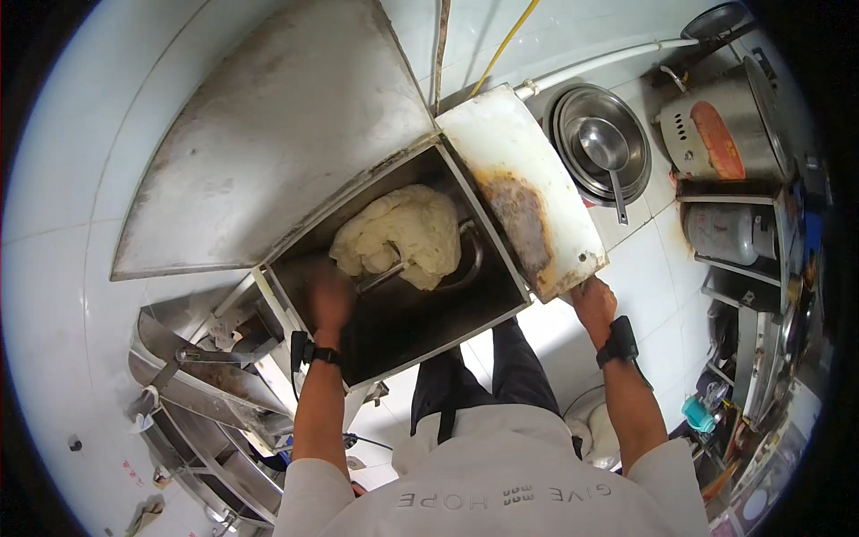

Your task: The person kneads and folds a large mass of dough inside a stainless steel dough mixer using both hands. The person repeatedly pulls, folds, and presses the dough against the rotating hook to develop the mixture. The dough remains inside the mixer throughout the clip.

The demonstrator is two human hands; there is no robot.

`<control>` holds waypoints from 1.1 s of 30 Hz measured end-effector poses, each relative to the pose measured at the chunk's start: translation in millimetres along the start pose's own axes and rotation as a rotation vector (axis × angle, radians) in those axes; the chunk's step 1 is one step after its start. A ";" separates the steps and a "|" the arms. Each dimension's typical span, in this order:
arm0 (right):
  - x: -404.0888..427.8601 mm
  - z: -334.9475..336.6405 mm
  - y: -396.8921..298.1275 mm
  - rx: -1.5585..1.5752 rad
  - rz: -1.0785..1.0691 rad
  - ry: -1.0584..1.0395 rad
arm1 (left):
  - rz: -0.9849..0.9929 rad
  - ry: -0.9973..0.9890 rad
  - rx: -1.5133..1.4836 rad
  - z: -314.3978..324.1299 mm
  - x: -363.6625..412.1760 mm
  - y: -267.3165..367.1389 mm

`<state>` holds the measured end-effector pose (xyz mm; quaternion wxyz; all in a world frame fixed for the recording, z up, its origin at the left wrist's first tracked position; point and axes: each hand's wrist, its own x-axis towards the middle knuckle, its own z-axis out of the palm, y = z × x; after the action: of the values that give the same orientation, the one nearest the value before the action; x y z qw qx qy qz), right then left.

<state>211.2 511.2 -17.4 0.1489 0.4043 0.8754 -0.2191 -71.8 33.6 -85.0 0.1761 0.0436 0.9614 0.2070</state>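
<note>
A large lump of pale dough (409, 231) hangs around the metal mixing bar (381, 276) inside the steel trough (439, 348) of a dough mixer. The trough's broad metal lid (282, 127) stands raised behind it. My left hand (330, 299) is over the trough's left part, near the dough's lower left side. It is blurred, so its fingers and any contact with the dough do not show clearly. My right hand (594, 300) is at the lower corner of the mixer's white, rust-stained housing (520, 181). Its fingertips are partly hidden by that corner.
Nested steel bowls (560, 144) with a ladle (614, 164) sit right of the housing. Farther right are a large steel pot (718, 127) and a gas cylinder (721, 231). A steel sheet-metal machine (201, 382) stands at left. A yellow cable (507, 43) hangs behind.
</note>
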 end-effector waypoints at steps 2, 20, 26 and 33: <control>1.7 2.7 3.2 0.002 -0.017 0.009 | 0.019 -0.053 0.031 11.6 4.7 -17.5; 1.0 6.1 4.3 0.005 0.003 0.018 | 0.094 -0.449 0.358 59.8 -43.1 13.4; 1.3 4.2 3.2 -0.007 0.017 0.002 | 0.084 -0.471 0.461 58.1 -64.9 44.0; 3.3 6.4 2.8 0.012 0.018 0.016 | 0.182 -0.489 0.261 79.2 -30.4 95.6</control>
<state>211.8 511.7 -25.0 0.1415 0.4147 0.8716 -0.2197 -14.1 146.2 -103.2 0.3760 0.2007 0.9010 0.0801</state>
